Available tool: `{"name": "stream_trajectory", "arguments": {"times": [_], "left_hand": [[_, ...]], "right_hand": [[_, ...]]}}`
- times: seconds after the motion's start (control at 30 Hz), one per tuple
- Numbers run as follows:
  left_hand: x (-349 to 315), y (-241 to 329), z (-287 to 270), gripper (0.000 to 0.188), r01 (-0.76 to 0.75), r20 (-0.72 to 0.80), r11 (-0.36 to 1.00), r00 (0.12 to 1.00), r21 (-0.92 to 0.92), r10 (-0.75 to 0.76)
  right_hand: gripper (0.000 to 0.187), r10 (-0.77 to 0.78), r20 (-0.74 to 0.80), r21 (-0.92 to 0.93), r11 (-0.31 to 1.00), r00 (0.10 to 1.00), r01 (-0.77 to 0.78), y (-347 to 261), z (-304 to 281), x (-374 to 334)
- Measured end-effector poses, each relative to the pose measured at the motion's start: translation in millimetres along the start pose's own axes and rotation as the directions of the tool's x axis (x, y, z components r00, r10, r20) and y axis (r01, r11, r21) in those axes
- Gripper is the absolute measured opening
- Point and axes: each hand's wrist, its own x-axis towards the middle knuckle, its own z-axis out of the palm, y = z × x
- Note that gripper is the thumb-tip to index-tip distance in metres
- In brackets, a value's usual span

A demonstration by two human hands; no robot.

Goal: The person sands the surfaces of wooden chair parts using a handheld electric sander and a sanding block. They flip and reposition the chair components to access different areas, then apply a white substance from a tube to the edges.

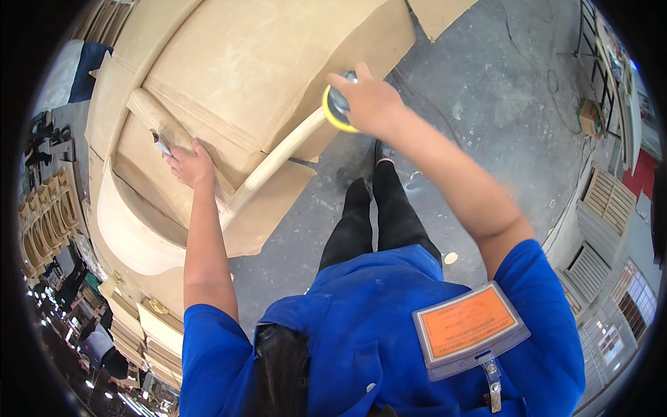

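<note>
Grey workshop floor point(479, 104), dusted with pale spots, surrounds the work; louvred panels point(611, 198) stand to the right, and racked curved wooden parts point(52, 219) line the far left. Brown cardboard point(271, 215) lies beneath a pale, unpainted wooden frame point(132, 229), probably to shield its faces from scuffing; whatever carries the cardboard is concealed. The frame lies ahead and to the left of the wearer, its straight rail point(274, 161) on the near side, presumably within easy reach of both arms. The right hand point(368, 104) is closed over the dark top of a round, yellow-rimmed tool point(331, 117) at the rail's far visible end. This overhand hold appears to leave the tool's underside free; contact with the rail cannot be confirmed. The left hand point(191, 165) lies over a broad crossbar point(156, 113), fingers bent beside a small whitish piece point(164, 148), perhaps to steady the frame. Whether those fingers grip the piece or merely press near it cannot be told.
</note>
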Motion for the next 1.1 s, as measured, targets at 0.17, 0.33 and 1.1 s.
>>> {"name": "stream_trajectory", "arguments": {"times": [0.17,0.33,1.1], "left_hand": [[0.4,-1.8,1.1,0.074,-0.030,-0.007,0.999,1.000,0.011,0.030],[0.6,-1.3,1.3,0.075,-0.032,0.015,0.997,0.999,0.067,0.031],[6.3,-19.2,18.8,0.047,-0.109,-0.296,0.834,0.953,-0.541,-0.068]], "right_hand": [[0.064,0.041,-0.532,0.235,0.967,0.846,0.101,5.4,78.8,-50.2],[0.069,0.364,-0.766,0.489,0.865,0.529,0.112,12.0,136.9,-39.3],[0.068,0.032,0.076,-0.095,0.995,0.997,-0.024,-14.7,-4.9,-13.7]]}}
